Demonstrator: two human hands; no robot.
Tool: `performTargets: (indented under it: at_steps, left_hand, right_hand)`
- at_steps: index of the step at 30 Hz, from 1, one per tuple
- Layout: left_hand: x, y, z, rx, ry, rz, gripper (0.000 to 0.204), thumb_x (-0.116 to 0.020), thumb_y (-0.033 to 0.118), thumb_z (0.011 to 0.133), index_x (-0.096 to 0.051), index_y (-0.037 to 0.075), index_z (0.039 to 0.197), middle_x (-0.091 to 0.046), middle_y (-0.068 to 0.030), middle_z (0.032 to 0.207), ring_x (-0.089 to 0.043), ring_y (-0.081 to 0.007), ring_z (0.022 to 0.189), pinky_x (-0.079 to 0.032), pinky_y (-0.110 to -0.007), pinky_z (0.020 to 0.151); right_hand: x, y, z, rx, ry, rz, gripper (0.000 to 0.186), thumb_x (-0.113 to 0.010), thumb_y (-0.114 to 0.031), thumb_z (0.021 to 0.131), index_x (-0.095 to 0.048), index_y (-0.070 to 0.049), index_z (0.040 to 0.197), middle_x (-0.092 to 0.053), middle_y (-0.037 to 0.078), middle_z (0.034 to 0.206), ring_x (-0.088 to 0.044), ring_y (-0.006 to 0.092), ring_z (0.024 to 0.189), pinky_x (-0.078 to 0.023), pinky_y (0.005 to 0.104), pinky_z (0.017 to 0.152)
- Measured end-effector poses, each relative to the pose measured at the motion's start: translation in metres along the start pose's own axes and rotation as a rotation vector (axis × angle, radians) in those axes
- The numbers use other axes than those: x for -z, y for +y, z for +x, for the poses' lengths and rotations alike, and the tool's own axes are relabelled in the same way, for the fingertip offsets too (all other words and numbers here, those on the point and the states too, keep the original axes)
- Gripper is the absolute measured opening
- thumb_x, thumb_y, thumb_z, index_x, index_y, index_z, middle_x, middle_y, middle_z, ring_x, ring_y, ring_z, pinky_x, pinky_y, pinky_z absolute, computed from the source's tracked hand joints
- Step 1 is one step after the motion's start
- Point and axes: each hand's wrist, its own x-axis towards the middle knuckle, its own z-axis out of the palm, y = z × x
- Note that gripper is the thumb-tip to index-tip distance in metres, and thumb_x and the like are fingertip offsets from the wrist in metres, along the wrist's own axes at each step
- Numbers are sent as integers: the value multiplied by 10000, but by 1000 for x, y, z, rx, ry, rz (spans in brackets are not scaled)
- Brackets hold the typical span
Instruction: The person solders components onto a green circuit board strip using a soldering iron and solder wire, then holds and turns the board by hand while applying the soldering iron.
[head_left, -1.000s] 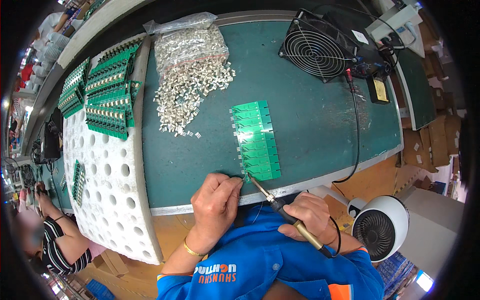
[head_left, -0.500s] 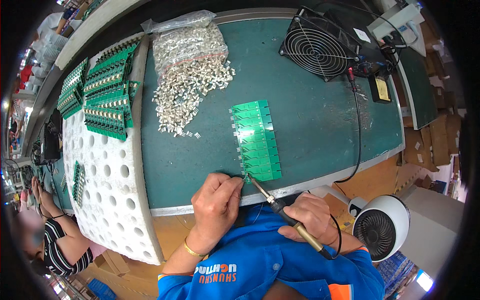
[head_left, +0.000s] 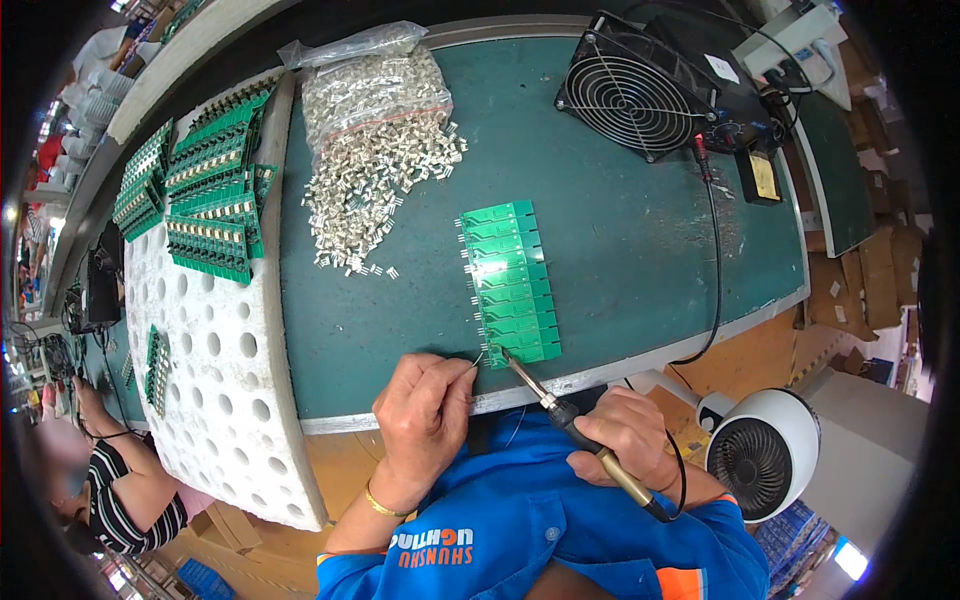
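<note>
Iron tip (head_left: 509, 355), board (head_left: 512, 290): perhaps touching, too small to tell | shirt (head_left: 600, 535): cut off

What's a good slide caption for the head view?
Right hand holds soldering iron, left hand thin wire, at green circuit board.

Just beyond the left fingers (head_left: 452, 374), the circuit panel (head_left: 512, 290) shows repeating bright-green bands against a dark green bench (head_left: 375, 335). Within the right fingers (head_left: 622, 424), the soldering iron (head_left: 567, 418) is silver, black and gold.

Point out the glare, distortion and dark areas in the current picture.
Head view: a bright glare patch on the green circuit board panel; head view: the left edge of the white foam board curves, with fisheye bending toward the rim; head view: black corners around the round image.
</note>
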Motion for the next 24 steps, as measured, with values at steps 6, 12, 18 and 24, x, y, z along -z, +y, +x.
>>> performTargets:
  at_steps: [6,12,18,24]
  left_hand:
    - [5,-2,1,-17,39,16,129,-747,-33,765,-651,19,835,-620,-100,768,-603,-232,648,-480,-312,552]
    - [6,-5,-4,25,19,5,126,-735,-25,789,-629,9,848,-608,-101,775,-587,-228,680,-472,-311,597]
    - [7,0,-6,2,6,38,138,-732,-49,776,-656,6,877,-614,-97,775,-589,-227,698,-472,-309,607]
    - [5,3,-8,14,-8,15,148,-749,-43,744,-690,24,863,-612,-90,743,-597,-227,666,-474,-317,579]
  right_hand:
    - [1,4,2,-17,16,45,363,-774,-267,841,-591,6,995,-602,72,675,-576,211,534,-450,314,480]
    - [4,10,3,-34,37,107,317,-752,-246,860,-593,0,983,-601,74,666,-575,209,524,-435,319,470]
    - [4,11,3,-55,67,150,260,-734,-199,860,-596,-3,960,-595,77,637,-563,210,495,-427,317,460]
    - [1,11,3,-72,95,185,196,-736,-95,795,-608,3,907,-605,96,640,-569,221,490,-439,323,460]
